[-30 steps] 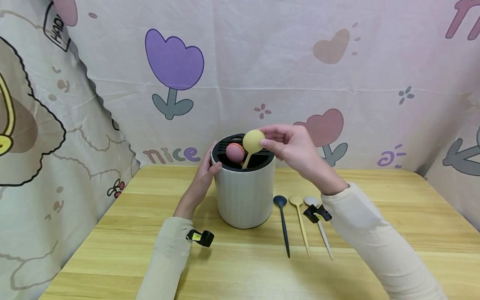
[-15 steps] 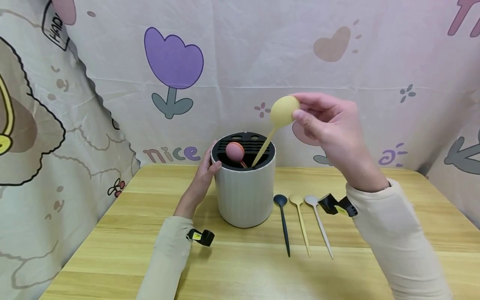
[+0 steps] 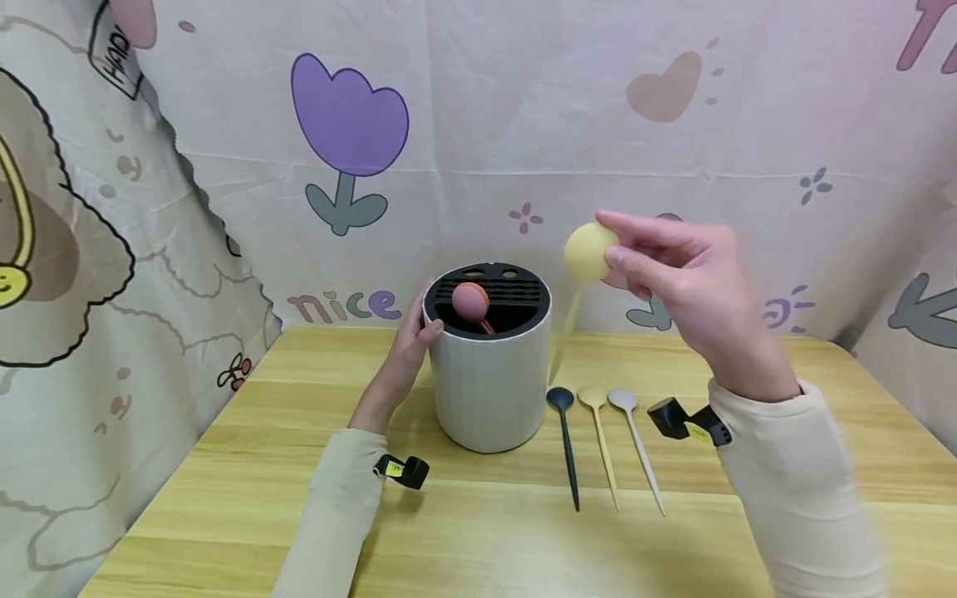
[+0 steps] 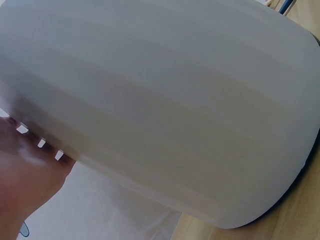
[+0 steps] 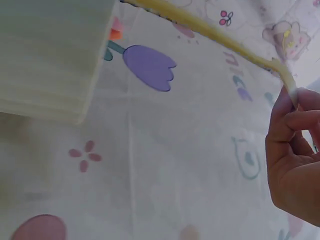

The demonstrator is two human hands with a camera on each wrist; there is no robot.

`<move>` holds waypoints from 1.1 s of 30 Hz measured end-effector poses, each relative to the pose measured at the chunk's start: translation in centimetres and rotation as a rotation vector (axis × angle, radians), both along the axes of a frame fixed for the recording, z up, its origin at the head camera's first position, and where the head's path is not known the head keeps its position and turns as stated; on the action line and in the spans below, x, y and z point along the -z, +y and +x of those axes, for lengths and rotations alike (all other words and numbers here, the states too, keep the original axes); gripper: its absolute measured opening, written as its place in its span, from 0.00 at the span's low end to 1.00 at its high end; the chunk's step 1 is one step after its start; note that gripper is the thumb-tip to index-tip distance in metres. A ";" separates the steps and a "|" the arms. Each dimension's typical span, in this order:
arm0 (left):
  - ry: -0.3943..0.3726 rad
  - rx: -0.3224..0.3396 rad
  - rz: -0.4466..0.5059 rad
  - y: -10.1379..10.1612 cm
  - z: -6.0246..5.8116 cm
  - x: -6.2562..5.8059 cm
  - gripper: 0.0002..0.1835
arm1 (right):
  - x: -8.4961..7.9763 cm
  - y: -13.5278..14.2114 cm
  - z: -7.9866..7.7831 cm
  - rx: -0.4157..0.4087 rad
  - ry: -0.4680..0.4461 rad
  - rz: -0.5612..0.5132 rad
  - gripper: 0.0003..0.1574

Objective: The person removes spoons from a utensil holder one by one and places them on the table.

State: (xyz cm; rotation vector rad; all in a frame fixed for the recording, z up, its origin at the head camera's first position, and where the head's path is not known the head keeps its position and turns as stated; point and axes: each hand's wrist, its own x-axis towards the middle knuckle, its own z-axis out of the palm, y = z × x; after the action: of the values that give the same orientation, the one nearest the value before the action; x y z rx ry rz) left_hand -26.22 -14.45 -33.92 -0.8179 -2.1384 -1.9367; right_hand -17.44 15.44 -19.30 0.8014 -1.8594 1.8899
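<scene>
My right hand (image 3: 684,282) pinches a yellow spoon (image 3: 587,253) by the edge of its round bowl. The spoon's handle hangs down, slightly tilted, just right of the white ribbed utensil holder (image 3: 486,390). In the right wrist view the same spoon (image 5: 210,32) reaches from the fingertips toward the holder (image 5: 50,65). My left hand (image 3: 404,345) holds the holder's left side near the rim, thumb in front. The left wrist view shows those fingers (image 4: 35,137) against its wall. A pink spoon (image 3: 469,301) stands in the holder's black slotted top, an orange edge behind it.
On the wooden table (image 3: 463,531), right of the holder, lie a dark blue spoon (image 3: 566,440), another yellow spoon (image 3: 602,440) and a white spoon (image 3: 639,448), side by side. A printed cloth (image 3: 463,108) hangs behind the table.
My right hand has lifted the yellow spoon out of the holder and carried it to the right, then slightly down. My left hand has stayed on the holder.
</scene>
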 end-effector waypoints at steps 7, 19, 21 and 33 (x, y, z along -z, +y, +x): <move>0.002 -0.002 -0.005 0.1 0.1 0.1 0.50 | 3.0 1.2 -0.9 -0.022 -0.127 -0.013 0.24; -0.017 -0.001 -0.013 0.2 0.1 0.2 0.48 | 6.8 2.3 -2.0 -0.003 -0.279 0.133 0.36; -0.023 -0.001 -0.015 0.3 0.1 0.2 0.47 | 7.1 2.4 -2.2 0.015 -0.270 0.190 0.36; -0.023 -0.018 -0.021 -0.2 0.2 0.0 0.48 | 8.7 2.8 -3.8 -0.012 -0.358 0.302 0.41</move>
State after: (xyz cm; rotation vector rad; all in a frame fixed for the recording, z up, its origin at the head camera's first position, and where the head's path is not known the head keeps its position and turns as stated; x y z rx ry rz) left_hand -25.99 -14.63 -33.90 -0.7809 -2.1746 -1.9284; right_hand -21.23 18.21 -27.99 0.5889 -2.4046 1.8809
